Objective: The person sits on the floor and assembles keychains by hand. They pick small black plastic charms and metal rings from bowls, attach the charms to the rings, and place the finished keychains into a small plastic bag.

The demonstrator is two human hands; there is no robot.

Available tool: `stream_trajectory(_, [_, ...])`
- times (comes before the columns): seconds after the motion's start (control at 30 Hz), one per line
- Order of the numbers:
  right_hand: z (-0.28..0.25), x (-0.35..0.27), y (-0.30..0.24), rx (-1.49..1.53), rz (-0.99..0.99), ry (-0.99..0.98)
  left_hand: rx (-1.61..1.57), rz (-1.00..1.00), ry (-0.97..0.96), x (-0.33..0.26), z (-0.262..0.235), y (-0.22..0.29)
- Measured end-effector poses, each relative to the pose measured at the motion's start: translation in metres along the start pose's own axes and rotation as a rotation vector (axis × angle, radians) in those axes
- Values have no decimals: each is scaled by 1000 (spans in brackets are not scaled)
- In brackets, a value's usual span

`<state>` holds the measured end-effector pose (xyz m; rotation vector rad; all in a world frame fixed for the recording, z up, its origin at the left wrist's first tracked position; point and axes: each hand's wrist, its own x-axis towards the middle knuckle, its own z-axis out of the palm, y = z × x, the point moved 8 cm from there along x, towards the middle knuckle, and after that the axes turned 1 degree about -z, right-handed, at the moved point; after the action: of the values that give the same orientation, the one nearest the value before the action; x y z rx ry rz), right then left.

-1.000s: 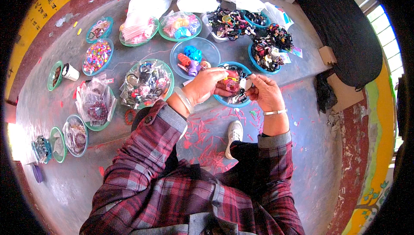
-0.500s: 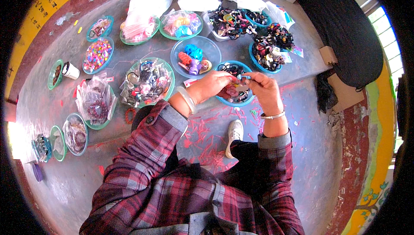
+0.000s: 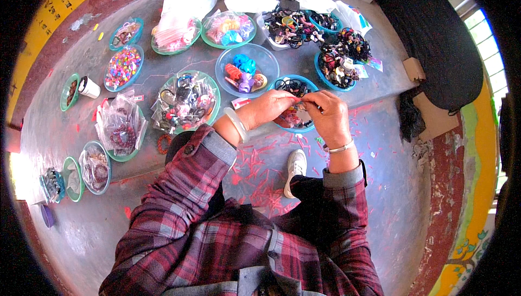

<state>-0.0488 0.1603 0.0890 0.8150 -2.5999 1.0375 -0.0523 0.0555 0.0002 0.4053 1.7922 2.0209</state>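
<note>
My left hand [image 3: 274, 107] and my right hand [image 3: 328, 115] meet above a blue bowl [image 3: 287, 84] of dark hair accessories. Both pinch one small item [image 3: 300, 102] between the fingertips; it is too small to tell what it is. A pale bangle sits on my left wrist and a thin bracelet on my right. Behind the hands stands a clear bowl [image 3: 247, 68] with blue, orange and purple hair clips.
Several bowls and plates of hair ties, beads and packets [image 3: 185, 100] ring the grey floor. White plastic bags [image 3: 191, 0] lie at the back. A black cloth [image 3: 429, 35] and cardboard lie at right. Red scraps [image 3: 260, 160] litter the floor by my white shoe [image 3: 294, 168].
Both hands shifted slightly left and forward over the blue bowl, fingertips still together on the small item.
</note>
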Motion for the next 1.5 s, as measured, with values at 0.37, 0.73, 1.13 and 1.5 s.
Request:
stream_trajectory(0.37, [6,0,-14,-67,-209,-89,-15,38,-104,-5,12,12])
stream_trajectory(0.73, [-14,3,0,212,72,-33,-670,-124,40,0,-4,-4])
stream_trajectory(1.13, [-3,1,4,256,-6,-83,-575,-180,-22,-1,4,-8])
stream_trajectory(1.5, [-5,1,-1,-22,24,90,-471,-107,8,-3,7,0])
